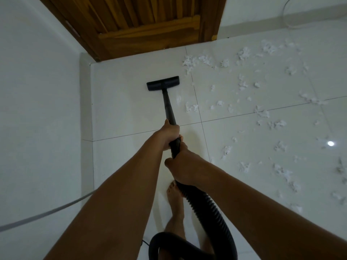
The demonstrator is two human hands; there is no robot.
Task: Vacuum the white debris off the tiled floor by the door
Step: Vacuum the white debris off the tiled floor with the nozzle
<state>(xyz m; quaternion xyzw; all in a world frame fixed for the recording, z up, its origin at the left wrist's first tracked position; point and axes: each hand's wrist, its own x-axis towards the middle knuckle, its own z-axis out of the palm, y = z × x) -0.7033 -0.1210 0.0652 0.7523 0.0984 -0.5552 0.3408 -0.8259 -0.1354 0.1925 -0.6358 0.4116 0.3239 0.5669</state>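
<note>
Showing the floor nozzle (pixel 163 83) resting on a bare tile near the door (pixel 150 25), its wide edge set across the wand (pixel 170 107), which runs straight back to the person. The left hand (pixel 170 135) wraps the wand's near end, ahead of the right hand (pixel 185 167), whose fingers curl round the ribbed hose (pixel 204 205). The white debris (pixel 244 85) lies scattered to the nozzle's right, the nearest scraps just beside the wand. The next sweep probably calls for a rightward swing.

black floor nozzle (pixel 163 83) flat on white tiled floor (pixel 122 113) just short of wooden door (pixel 150 25), wand (pixel 167 106) tilted back, ribbed hose (pixel 205 204) looping behind; white debris (pixel 189 62) scattered on tiles to nozzle's right
</note>
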